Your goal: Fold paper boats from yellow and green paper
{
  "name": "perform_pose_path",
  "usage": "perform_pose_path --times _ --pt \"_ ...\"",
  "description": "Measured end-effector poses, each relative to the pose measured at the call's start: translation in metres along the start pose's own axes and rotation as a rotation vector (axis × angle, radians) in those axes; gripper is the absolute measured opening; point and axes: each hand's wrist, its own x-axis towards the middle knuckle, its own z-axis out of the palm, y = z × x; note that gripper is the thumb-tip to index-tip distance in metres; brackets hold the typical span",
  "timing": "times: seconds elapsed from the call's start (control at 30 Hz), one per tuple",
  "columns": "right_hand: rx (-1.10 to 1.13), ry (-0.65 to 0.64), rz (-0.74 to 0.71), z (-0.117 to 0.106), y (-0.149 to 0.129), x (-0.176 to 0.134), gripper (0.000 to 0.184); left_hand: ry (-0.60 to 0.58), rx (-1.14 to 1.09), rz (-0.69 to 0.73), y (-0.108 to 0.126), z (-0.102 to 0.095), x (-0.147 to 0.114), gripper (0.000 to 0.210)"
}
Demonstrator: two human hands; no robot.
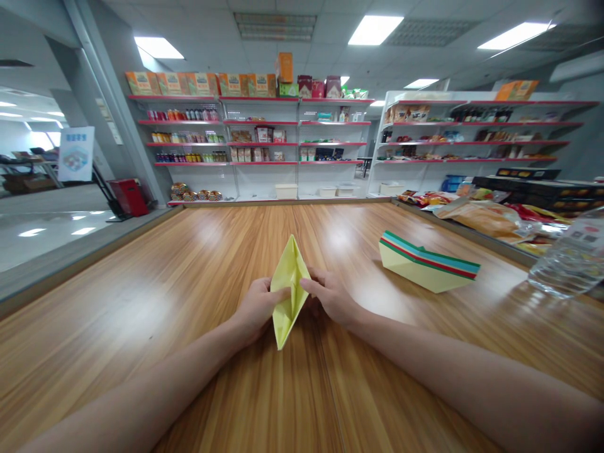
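Between my two hands is a yellow folded paper boat (pixel 284 314), its long pointed ends facing away from and toward me and its middle spread open. My left hand (pixel 258 308) grips the left side, with the thumb inside the fold. My right hand (pixel 334 294) pinches the right side, the thumb on the upper edge and the fingers behind the paper. To the right on the table stands a second paper boat (pixel 415 267), pale yellow with green, blue, white and red stripes along its rim; neither hand touches it.
The wood-grain table (pixel 198 251) has a raised edge. At its right stands a clear plastic bottle (pixel 570 264), near packaged snacks (pixel 491 217) and dark boxes (pixel 542 189). Stocked shelves (pixel 264 143) line the back. A red box (pixel 128 196) stands on the floor at left.
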Motion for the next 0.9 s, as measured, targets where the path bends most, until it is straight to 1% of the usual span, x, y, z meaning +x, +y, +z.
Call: perform_pose_path --times 0.07,0.17,0.33,0.4,0.5,0.57,0.67,0.77,0.83,0.9 --pt "0.019 -0.008 0.01 0.001 0.001 0.001 0.024 -0.078 -0.046 -0.041 0.003 -0.002 -0.001 0.028" --pt "0.038 -0.007 0.042 0.001 0.003 0.001 0.025 -0.165 -0.114 -0.103 0.006 -0.007 0.0 0.03" --pt "0.064 0.034 0.108 0.0 0.007 0.002 0.027 -0.209 -0.204 -0.113 0.003 -0.014 0.004 0.028" --pt "0.083 0.034 0.101 0.0 0.008 0.002 0.027 -0.227 -0.232 -0.117 0.003 -0.015 0.004 0.025" --pt "0.098 0.041 0.064 0.0 0.008 0.004 0.024 -0.222 -0.303 -0.137 0.005 -0.014 0.002 0.023" --pt "0.092 0.049 0.055 0.001 0.007 0.004 0.021 -0.213 -0.376 -0.161 0.008 -0.012 0.001 0.026" --pt "0.061 0.053 0.049 0.002 0.006 0.004 0.022 -0.253 -0.465 -0.18 0.012 -0.012 -0.001 0.032" --pt "-0.01 0.068 0.035 0.002 0.006 0.004 0.024 -0.271 -0.477 -0.173 0.013 -0.012 -0.001 0.033" --pt "-0.079 0.134 0.009 0.001 0.007 0.003 0.028 -0.237 -0.463 -0.175 0.012 -0.011 0.0 0.032" --pt "-0.166 0.269 -0.037 -0.001 0.006 0.003 0.034 -0.176 -0.447 -0.17 0.011 -0.011 0.002 0.03"
